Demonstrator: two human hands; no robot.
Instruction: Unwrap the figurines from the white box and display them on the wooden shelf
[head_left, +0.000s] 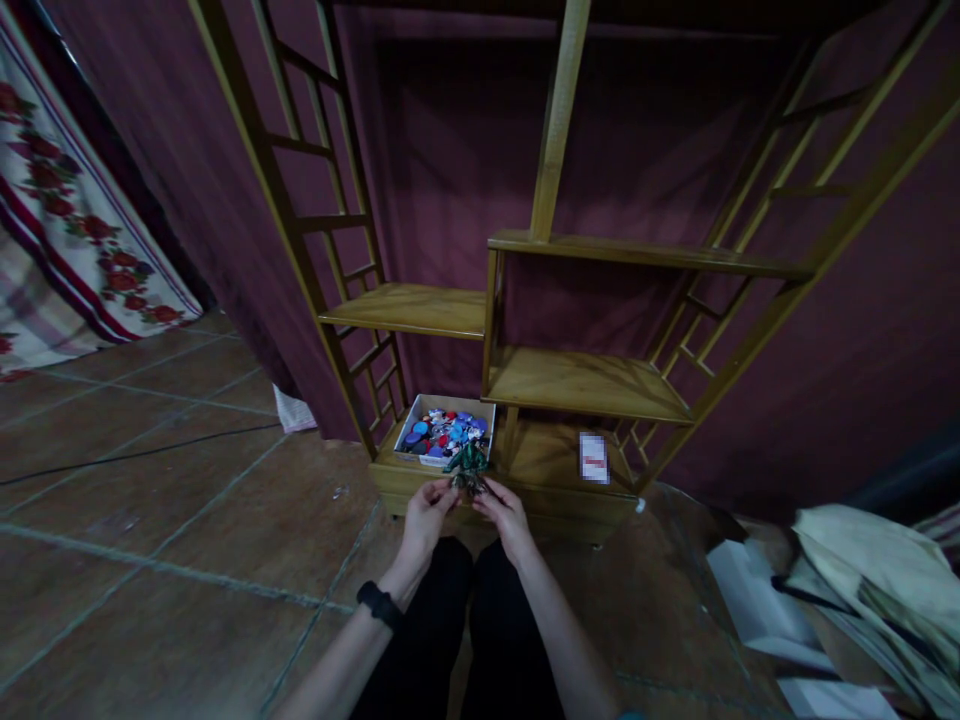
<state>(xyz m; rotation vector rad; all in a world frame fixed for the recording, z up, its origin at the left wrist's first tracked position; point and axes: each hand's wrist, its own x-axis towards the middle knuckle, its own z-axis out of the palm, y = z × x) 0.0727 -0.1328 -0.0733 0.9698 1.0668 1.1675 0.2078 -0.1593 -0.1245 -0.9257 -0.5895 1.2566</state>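
In front of my knees, both hands grip a small crumpled green-and-brown bundle point(466, 462), its kind too blurred to tell. The fingers of my left hand point(427, 512) pinch its lower left side, and a dark band circles that wrist. On the other side, the fingers of my right hand point(505, 510) close on its lower right edge. Just beyond the bundle, an open white box point(405, 425) stands on the bottom shelf, filled with several small blue, purple, red and white pieces. The bundle overlaps the box's near right corner in view.
A wooden shelf unit point(591, 380) with stepped boards and lattice sides rises before me. A white card or packet point(594, 458) lies on its bottom board. Pale cloth point(862, 550) and a white box point(757, 595) sit at the right. A dark cable point(135, 458) crosses the tiled floor.
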